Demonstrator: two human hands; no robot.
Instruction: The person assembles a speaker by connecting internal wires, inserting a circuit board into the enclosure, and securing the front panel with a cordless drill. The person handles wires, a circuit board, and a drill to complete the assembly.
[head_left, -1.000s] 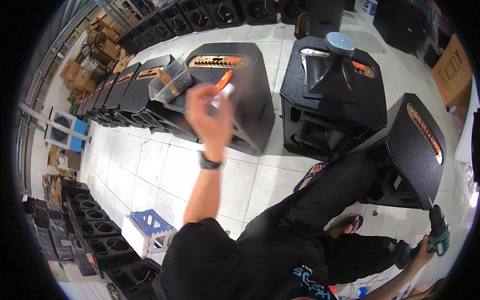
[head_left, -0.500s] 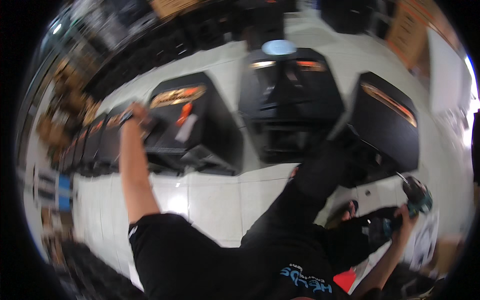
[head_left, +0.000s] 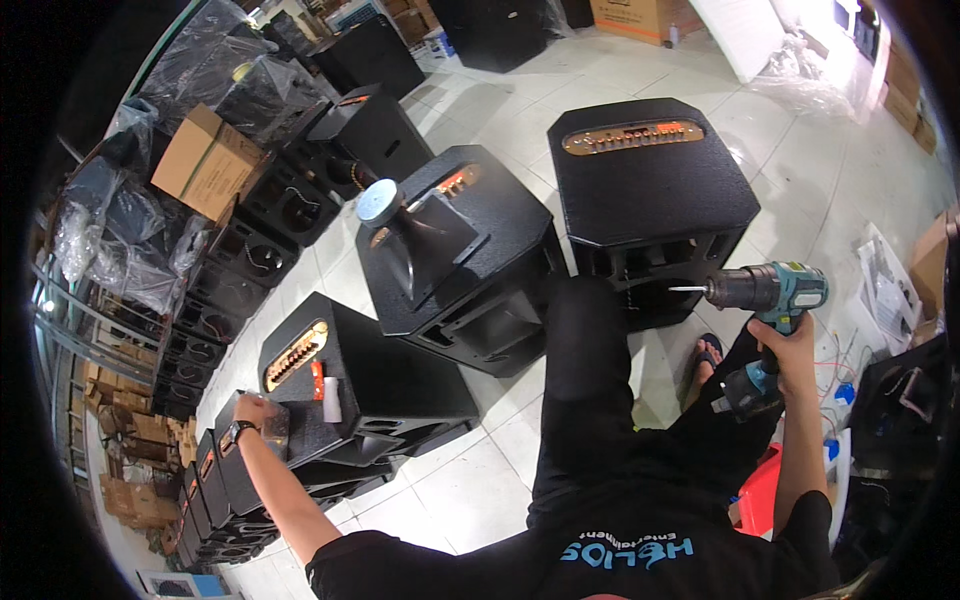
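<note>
My right hand (head_left: 785, 350) grips a teal-and-black cordless drill (head_left: 770, 290) by its handle, its bit pointing left toward a black speaker cabinet (head_left: 655, 180). My left hand (head_left: 254, 410), with a watch on the wrist, is closed at the edge of a clear plastic container (head_left: 274, 428); what its fingers hold is hidden. That container sits beside a cabinet (head_left: 390, 375) with a gold control panel. On this cabinet lie an orange-handled tool (head_left: 318, 380) and a white cylindrical piece (head_left: 332, 400). A black horn (head_left: 430, 245) with a round grey-blue back rests on the middle cabinet (head_left: 500, 205).
More speaker cabinets (head_left: 260, 250) line the left, under a cardboard box (head_left: 207, 160) and plastic-wrapped goods. My knee (head_left: 590, 300) is close to the cabinets. A red item (head_left: 760, 490) and thin wires are at my right. Plastic wrap (head_left: 805, 80) lies on the far floor.
My view has swung to the right, and the cabinets appear shifted left and lower. The drill is raised, its bit now level. My left hand stays by the leftmost cabinets.
</note>
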